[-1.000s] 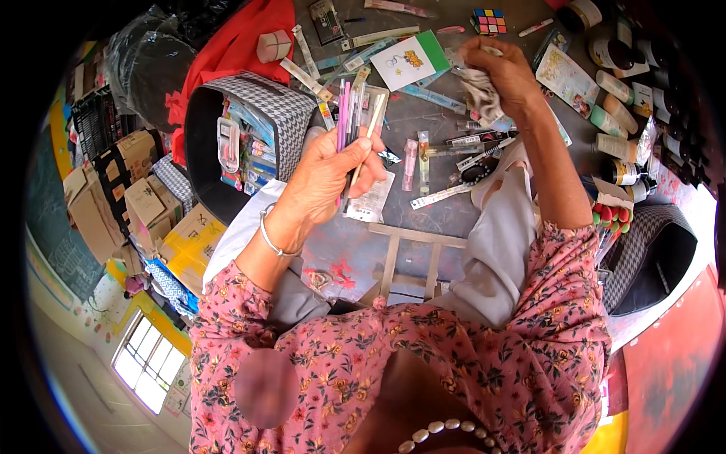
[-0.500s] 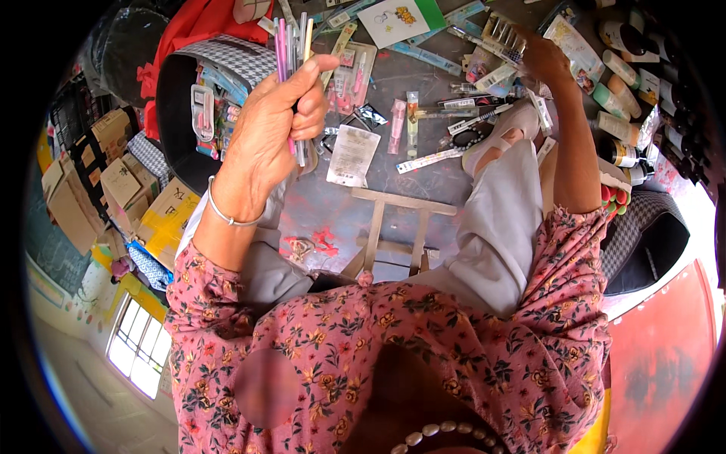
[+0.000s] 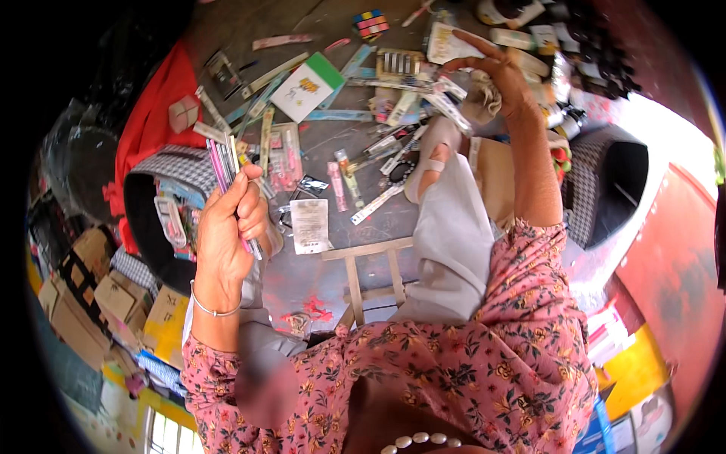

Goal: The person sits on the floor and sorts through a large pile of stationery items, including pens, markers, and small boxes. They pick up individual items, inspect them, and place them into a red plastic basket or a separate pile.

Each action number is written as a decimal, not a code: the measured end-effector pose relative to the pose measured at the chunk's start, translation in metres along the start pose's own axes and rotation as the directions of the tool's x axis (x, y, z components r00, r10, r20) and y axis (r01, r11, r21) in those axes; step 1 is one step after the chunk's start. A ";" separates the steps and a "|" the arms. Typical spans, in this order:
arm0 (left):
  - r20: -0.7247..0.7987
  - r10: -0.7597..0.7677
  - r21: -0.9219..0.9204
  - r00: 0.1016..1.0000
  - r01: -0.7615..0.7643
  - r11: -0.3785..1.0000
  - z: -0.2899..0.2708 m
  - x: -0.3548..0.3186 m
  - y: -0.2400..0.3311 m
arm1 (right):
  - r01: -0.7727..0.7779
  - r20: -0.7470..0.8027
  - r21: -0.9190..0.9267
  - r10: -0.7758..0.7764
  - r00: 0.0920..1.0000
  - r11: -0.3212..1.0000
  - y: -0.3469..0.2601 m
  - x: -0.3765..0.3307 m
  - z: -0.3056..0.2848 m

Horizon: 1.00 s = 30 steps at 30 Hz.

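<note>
My left hand (image 3: 231, 227) is raised and shut on a bunch of pens (image 3: 224, 163), pink, purple and yellow, that stick up above my fingers. A silver bangle circles that wrist. My right hand (image 3: 495, 72) reaches far forward with fingers spread, hovering over small packaged goods (image 3: 446, 41) and a crumpled cloth (image 3: 484, 94); nothing shows in it. Between my hands the ground is strewn with several loose pens, markers and stationery packs (image 3: 344, 178). A small white paper slip (image 3: 310, 225) lies below them.
A checked open bag (image 3: 155, 200) with packets stands at left, beside red cloth (image 3: 151, 121). Another checked bag (image 3: 605, 181) is at right. A white-and-green booklet (image 3: 306, 87) and a puzzle cube (image 3: 370, 23) lie farther out. Cardboard boxes (image 3: 113, 295) stack at lower left. A wooden frame (image 3: 370, 272) sits by my knees.
My left hand with the pens has moved left and lower in view. My right hand has lifted off the goods and spread its fingers. The view has swung right.
</note>
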<state>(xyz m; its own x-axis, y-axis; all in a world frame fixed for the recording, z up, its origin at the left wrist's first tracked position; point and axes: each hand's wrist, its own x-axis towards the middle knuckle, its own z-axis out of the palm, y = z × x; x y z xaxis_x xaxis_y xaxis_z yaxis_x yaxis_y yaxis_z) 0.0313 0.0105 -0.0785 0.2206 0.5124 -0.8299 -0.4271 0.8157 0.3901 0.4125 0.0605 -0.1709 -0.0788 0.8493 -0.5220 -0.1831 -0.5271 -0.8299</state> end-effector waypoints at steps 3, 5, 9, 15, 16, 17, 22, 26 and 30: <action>0.038 0.010 0.059 0.999 -0.013 0.998 0.015 -0.004 0.000 | -0.097 -0.083 -0.166 0.084 0.993 0.981 -0.003 -0.041 -0.008; 0.076 0.029 0.065 0.997 -0.034 0.997 0.017 0.005 0.001 | -0.140 -0.200 -0.618 0.017 0.980 0.773 0.038 -0.060 -0.044; 0.175 0.127 -0.126 0.976 -0.106 0.986 -0.011 -0.001 0.021 | -0.234 -0.269 -0.918 -0.070 0.961 0.322 0.044 -0.127 -0.050; 0.260 0.314 -0.350 0.913 -0.214 0.912 -0.036 -0.012 0.073 | -0.342 -0.341 -0.938 -0.033 0.940 -0.054 0.019 -0.243 -0.023; 0.256 0.327 -0.352 0.910 -0.227 0.908 -0.039 -0.005 0.075 | -0.356 -0.354 -0.925 -0.039 0.934 -0.134 0.025 -0.260 -0.026; 0.279 0.334 -0.356 0.900 -0.227 0.907 -0.045 -0.005 0.073 | -0.311 -0.322 -0.920 0.007 0.947 -0.237 0.041 -0.273 -0.019; 0.323 0.326 -0.357 0.889 -0.204 0.911 -0.050 -0.004 0.068 | -0.066 0.002 -0.976 -0.311 0.950 -0.210 0.100 -0.330 -0.008; 0.309 0.319 -0.333 0.896 -0.213 0.919 -0.059 -0.013 0.061 | -0.256 -0.229 -0.946 -0.153 0.961 -0.200 0.110 -0.333 0.036; 0.454 0.305 -0.267 0.837 -0.199 0.943 -0.056 -0.024 0.063 | -0.375 -0.353 -0.927 -0.342 0.871 0.002 0.107 -0.336 0.052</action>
<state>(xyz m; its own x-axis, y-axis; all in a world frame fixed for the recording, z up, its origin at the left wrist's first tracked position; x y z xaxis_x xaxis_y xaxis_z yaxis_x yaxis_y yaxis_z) -0.0500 0.0346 -0.0564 0.4525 0.7999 -0.3942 -0.6808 0.5954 0.4267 0.3687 -0.2799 -0.0737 0.3398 0.9092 -0.2406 0.9377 -0.3474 0.0114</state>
